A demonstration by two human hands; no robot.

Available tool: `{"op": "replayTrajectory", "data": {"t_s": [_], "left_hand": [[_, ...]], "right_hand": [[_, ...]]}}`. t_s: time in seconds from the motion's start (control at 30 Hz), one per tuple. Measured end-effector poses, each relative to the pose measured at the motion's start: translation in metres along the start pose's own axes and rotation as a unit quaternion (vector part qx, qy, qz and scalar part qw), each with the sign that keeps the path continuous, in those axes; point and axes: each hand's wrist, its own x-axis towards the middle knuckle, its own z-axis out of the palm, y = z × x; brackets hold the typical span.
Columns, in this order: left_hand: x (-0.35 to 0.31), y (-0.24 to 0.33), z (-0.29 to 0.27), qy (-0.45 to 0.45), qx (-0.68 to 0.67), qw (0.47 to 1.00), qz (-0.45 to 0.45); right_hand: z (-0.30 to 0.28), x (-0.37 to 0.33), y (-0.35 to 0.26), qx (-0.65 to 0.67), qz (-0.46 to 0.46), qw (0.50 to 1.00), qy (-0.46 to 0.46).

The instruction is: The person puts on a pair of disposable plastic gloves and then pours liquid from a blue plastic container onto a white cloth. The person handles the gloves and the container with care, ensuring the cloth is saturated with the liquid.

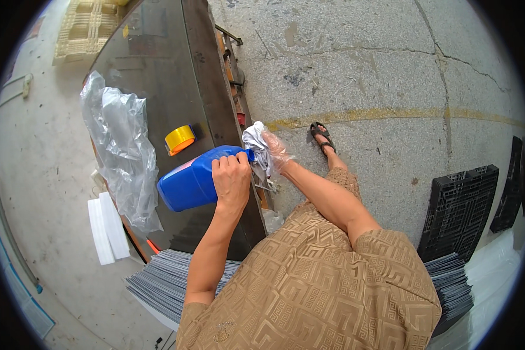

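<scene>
A blue plastic jug is tipped on its side above the dark tabletop, its mouth toward the right. My left hand is closed round its handle. At the jug's mouth is a crumpled white cloth, held in my right hand, which wears a thin clear plastic glove. Cloth and mouth meet or nearly meet just past the table's right edge. Whether liquid is coming out cannot be seen. Behind the jug, a roll of yellow tape lies on the table.
A crumpled clear plastic sheet spreads along the left of the dark table. White foam strips lie beyond its left edge. A stack of thin grey sheets is at the near end. Black pallets stand right; a cream pallet is far left.
</scene>
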Motion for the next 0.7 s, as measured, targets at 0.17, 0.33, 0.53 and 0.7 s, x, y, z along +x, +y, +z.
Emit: {"op": "replayTrajectory", "data": {"t_s": [0.17,0.33,0.53,0.7], "left_hand": [[0.004,0.002,-0.002,-0.021,-0.011,1.000,0.000],[0.005,0.001,0.001,-0.019,-0.015,1.000,0.002],[0.007,0.005,0.002,-0.028,-0.015,0.999,0.003],[0.010,0.007,0.003,-0.033,-0.012,0.999,0.003]], "right_hand": [[-0.035,0.026,0.034,-0.025,-0.014,0.999,0.026],[-0.038,0.028,0.039,-0.036,-0.009,0.999,0.026],[-0.033,0.024,0.036,-0.008,-0.019,1.000,0.016],[-0.030,0.020,0.032,0.028,0.002,1.000,0.007]]}}
